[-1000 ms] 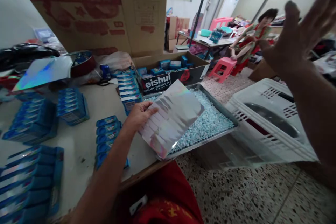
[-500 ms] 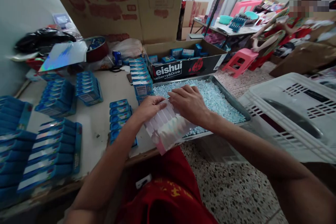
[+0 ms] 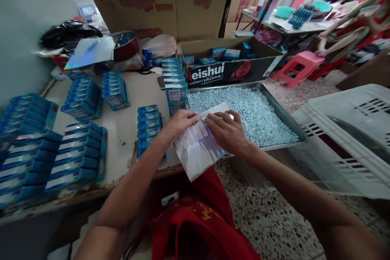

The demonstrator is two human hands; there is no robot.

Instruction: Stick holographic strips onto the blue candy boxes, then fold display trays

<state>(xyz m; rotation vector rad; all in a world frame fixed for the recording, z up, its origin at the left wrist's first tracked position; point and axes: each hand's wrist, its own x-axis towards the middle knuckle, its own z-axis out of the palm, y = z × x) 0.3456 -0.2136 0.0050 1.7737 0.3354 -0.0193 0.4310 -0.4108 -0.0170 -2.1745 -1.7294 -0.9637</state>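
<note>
A shiny sticker sheet (image 3: 199, 152) with pale strip-shaped labels is held tilted above the table's front edge. My left hand (image 3: 180, 125) grips its upper left edge between thumb and fingers. On its upper right part, my right hand (image 3: 226, 129) has its fingers bent and pinched at the strips; whether a strip has come loose between them is hidden. Left of the sheet stands a row of small blue boxes (image 3: 148, 128) with round recesses on top. Behind it lies a metal tray (image 3: 300, 137) of pale blue candies (image 3: 258, 109).
Several blocks of blue boxes (image 3: 76, 154) with white strips on top cover the table's left side. A black open carton (image 3: 231, 71) stands behind the tray. At the right are a white plastic crate (image 3: 344, 130) and a pink stool (image 3: 300, 67), beside a seated person (image 3: 344, 32).
The view has swung left and down, so things appear further right. The sheet has turned flatter toward me, showing more of its face. Both hands stay on it.
</note>
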